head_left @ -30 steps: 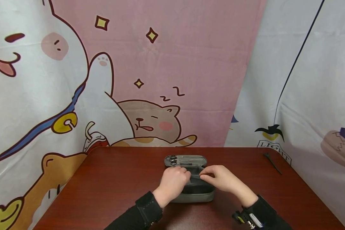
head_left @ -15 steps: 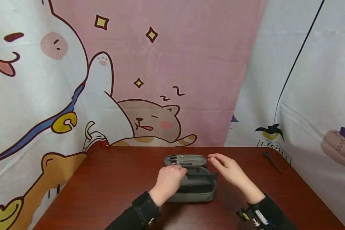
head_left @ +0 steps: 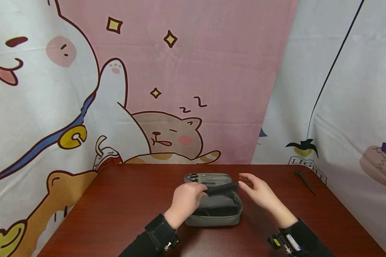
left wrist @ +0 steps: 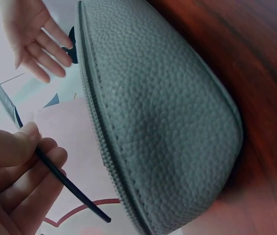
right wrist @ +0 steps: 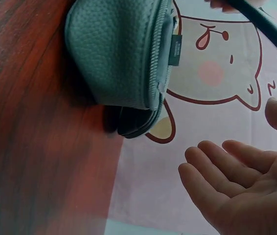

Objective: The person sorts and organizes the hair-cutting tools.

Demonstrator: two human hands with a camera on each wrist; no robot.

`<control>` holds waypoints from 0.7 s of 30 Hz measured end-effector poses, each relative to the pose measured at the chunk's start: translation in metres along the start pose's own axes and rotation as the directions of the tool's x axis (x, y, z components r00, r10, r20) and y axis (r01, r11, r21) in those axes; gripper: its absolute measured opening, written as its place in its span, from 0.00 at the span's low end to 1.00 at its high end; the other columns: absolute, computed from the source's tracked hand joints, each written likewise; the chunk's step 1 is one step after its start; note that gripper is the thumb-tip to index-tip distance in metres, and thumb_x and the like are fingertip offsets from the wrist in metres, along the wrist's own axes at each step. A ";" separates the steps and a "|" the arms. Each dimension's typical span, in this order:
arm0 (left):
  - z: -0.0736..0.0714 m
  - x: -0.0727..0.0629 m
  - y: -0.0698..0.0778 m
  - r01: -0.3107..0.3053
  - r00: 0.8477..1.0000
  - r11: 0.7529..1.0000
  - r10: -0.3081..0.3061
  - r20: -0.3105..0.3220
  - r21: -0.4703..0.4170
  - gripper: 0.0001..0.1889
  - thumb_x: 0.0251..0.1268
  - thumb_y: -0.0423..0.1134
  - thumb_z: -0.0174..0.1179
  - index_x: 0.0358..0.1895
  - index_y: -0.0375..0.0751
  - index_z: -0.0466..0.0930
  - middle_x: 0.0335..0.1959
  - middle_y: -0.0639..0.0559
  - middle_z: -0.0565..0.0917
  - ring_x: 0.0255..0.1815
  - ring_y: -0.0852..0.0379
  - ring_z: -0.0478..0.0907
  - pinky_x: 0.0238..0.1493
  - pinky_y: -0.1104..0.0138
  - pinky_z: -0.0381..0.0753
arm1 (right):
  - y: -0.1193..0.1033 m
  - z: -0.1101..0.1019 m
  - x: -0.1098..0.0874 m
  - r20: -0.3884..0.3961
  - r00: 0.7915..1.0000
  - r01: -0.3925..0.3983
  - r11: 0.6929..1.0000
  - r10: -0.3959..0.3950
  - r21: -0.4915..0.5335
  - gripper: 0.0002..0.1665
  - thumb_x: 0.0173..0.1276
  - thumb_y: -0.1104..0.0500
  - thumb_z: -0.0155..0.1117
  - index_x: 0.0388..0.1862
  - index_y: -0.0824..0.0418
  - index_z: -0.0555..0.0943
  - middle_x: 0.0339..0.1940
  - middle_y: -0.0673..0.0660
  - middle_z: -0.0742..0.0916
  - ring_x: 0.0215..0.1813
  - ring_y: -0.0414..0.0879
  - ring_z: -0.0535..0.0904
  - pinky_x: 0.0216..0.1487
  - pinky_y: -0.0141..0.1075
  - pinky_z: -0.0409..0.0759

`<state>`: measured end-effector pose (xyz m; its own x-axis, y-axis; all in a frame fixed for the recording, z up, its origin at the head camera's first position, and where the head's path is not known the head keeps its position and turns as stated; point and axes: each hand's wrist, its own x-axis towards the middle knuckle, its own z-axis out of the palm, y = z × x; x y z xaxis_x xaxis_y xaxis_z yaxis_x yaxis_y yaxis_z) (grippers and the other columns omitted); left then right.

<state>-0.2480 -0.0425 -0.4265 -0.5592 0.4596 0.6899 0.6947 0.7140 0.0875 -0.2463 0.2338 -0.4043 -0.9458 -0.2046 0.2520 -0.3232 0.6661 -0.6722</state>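
Strip [head_left: 223,187] pinched over open case [head_left: 215,222]

Left hand [head_left: 184,200] grips the thin dark strip in a narrow pinch, one end jutting past its fingers [left wrist: 57,157]. Right hand [head_left: 258,192] holds nothing, its fingers spread a little, near the strip's other end. Below the strip, the grey-green case sits on the brown table [head_left: 132,203], its lid [head_left: 220,178] tipped back with metal tools [head_left: 193,177] inside. A thin green stick [head_left: 305,182] lies well apart, toward the back right. Cartoon-printed cloth [head_left: 212,71] hangs behind.
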 end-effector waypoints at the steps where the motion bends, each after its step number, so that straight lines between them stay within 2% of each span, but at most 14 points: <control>1: 0.001 0.000 -0.001 0.012 1.000 1.000 -0.012 0.003 -0.014 0.09 0.54 0.37 0.74 0.39 0.47 0.89 0.36 0.57 0.88 0.37 0.60 0.85 0.36 0.67 0.82 | 0.002 0.000 0.000 0.005 1.000 -0.007 1.000 0.007 0.000 0.29 0.75 0.51 0.59 0.67 0.69 0.71 0.59 0.67 0.81 0.58 0.63 0.78 0.54 0.53 0.78; 5: 0.002 0.000 -0.002 0.051 0.999 0.997 -0.050 0.020 -0.062 0.09 0.55 0.38 0.73 0.40 0.47 0.89 0.37 0.57 0.88 0.39 0.60 0.85 0.38 0.66 0.83 | 0.008 0.003 -0.002 0.026 0.999 -0.021 1.000 0.022 -0.017 0.31 0.74 0.52 0.61 0.67 0.70 0.70 0.61 0.69 0.80 0.61 0.66 0.76 0.57 0.58 0.74; 10: 0.000 0.000 -0.001 0.076 0.997 0.989 -0.073 0.030 -0.127 0.08 0.55 0.37 0.73 0.40 0.46 0.89 0.36 0.56 0.88 0.38 0.58 0.85 0.40 0.65 0.83 | 0.017 0.010 -0.004 0.044 0.999 -0.008 0.999 0.010 -0.049 0.30 0.73 0.55 0.62 0.66 0.71 0.71 0.60 0.69 0.80 0.60 0.64 0.76 0.58 0.58 0.73; 21: 0.003 -0.003 -0.003 0.113 0.992 0.980 -0.102 0.072 -0.163 0.07 0.57 0.37 0.72 0.39 0.47 0.89 0.35 0.57 0.87 0.36 0.60 0.84 0.38 0.68 0.82 | 0.029 0.022 -0.010 0.080 0.995 -0.051 0.998 0.054 -0.038 0.30 0.70 0.58 0.65 0.65 0.72 0.72 0.59 0.69 0.80 0.58 0.64 0.78 0.54 0.56 0.76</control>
<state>-0.2495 -0.0451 -0.4311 -0.6585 0.4211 0.6237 0.6914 0.6658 0.2805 -0.2469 0.2387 -0.4415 -0.9613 -0.2251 0.1587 -0.2730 0.7028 -0.6569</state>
